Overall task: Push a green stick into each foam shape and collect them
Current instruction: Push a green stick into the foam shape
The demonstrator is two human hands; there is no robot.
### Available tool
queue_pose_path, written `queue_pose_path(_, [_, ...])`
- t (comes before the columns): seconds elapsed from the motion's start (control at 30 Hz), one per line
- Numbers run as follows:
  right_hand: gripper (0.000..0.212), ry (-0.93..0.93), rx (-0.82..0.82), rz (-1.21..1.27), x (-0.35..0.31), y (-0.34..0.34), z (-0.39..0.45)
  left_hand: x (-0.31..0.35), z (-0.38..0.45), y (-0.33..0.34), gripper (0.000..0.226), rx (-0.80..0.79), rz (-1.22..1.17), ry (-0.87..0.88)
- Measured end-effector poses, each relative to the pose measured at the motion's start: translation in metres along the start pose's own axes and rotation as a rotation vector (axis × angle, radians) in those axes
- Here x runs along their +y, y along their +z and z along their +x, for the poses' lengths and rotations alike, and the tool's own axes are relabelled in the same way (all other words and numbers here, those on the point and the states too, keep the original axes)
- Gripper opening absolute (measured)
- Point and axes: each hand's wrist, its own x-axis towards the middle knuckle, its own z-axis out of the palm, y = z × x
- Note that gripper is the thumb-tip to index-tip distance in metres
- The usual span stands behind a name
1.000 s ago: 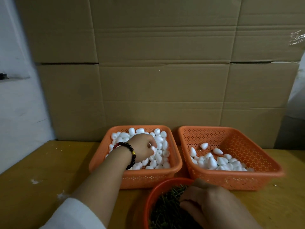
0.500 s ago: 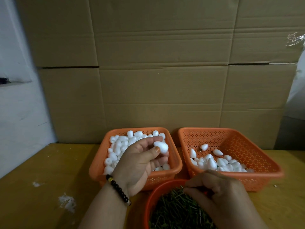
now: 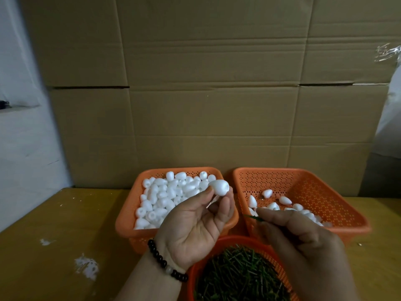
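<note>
Lifting since earlier: left hand [image 3: 195, 222] fingers pinch foam shape [image 3: 219, 187] | right hand [image 3: 303, 242] seemingly pinches green stick [image 3: 251, 217]

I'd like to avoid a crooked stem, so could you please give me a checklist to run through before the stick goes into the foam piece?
1. Foam shape pinched at the left hand's fingertips, over the left basket: ok.
2. Green stick pinched in the right hand, tip showing: ok.
3. Stick tip touching the foam: not ok, a gap remains.
4. Stick aimed at the foam's blunt end: cannot tell.
5. Right basket has room for the finished piece: ok.
6. Stick supply in the round basket nearby: ok.
</note>
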Motion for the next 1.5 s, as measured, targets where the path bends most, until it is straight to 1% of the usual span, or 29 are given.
queue_pose_path(0.07, [0.026, -0.008, 0.019, -0.003, 0.001, 0.000, 0.000, -0.003, -0.001, 0.000, 0.067, -0.027, -0.030, -0.040])
queue_pose_path(0.1, [0.026, -0.019, 0.031, -0.013, 0.002, 0.000, 0.001, -0.004, -0.001, 0.000, 0.062, -0.027, -0.031, -0.052])
queue_pose_path(0.2, [0.025, -0.022, 0.067, -0.018, 0.003, -0.001, 0.001, -0.010, -0.001, 0.004, 0.030, 0.016, 0.011, -0.047])
queue_pose_path(0.23, [0.025, -0.023, 0.074, -0.018, 0.004, -0.001, 0.000, -0.011, -0.001, 0.004, 0.027, 0.028, 0.032, -0.048])
queue_pose_path(0.3, [0.022, -0.021, 0.079, -0.018, 0.004, -0.002, 0.000, -0.014, -0.001, 0.003, 0.026, 0.044, 0.062, -0.060])
queue_pose_path(0.4, [0.025, -0.041, 0.077, -0.055, 0.002, -0.003, 0.000, -0.017, -0.001, 0.004, 0.029, 0.063, 0.095, -0.058])
queue_pose_path(0.47, [0.019, -0.058, 0.081, -0.085, 0.003, -0.003, 0.000, -0.019, -0.001, 0.004, 0.030, 0.070, 0.126, -0.055])
queue_pose_path(0.63, [0.007, -0.126, 0.087, -0.203, -0.001, -0.003, 0.001, -0.024, 0.000, 0.002, 0.020, 0.084, 0.229, -0.050])
queue_pose_path(0.77, [0.008, -0.161, 0.080, -0.229, -0.001, -0.003, 0.002, -0.028, 0.000, 0.003, 0.017, 0.080, 0.310, -0.040])
queue_pose_path(0.9, [0.015, -0.153, 0.075, -0.202, -0.003, -0.003, 0.003, -0.029, 0.000, 0.004, 0.016, 0.087, 0.338, -0.033])
queue_pose_path(1.1, [0.016, -0.172, 0.058, -0.219, -0.001, -0.001, 0.002, -0.031, -0.002, 0.005, 0.012, 0.088, 0.415, -0.004])
queue_pose_path(1.37, [0.006, -0.144, 0.056, -0.250, 0.002, -0.002, 0.001, -0.032, -0.001, 0.004, 0.010, 0.082, 0.430, 0.017])
queue_pose_path(1.5, [0.008, -0.145, 0.044, -0.253, 0.000, -0.002, 0.002, -0.033, -0.001, 0.003, 0.010, 0.076, 0.427, 0.019])
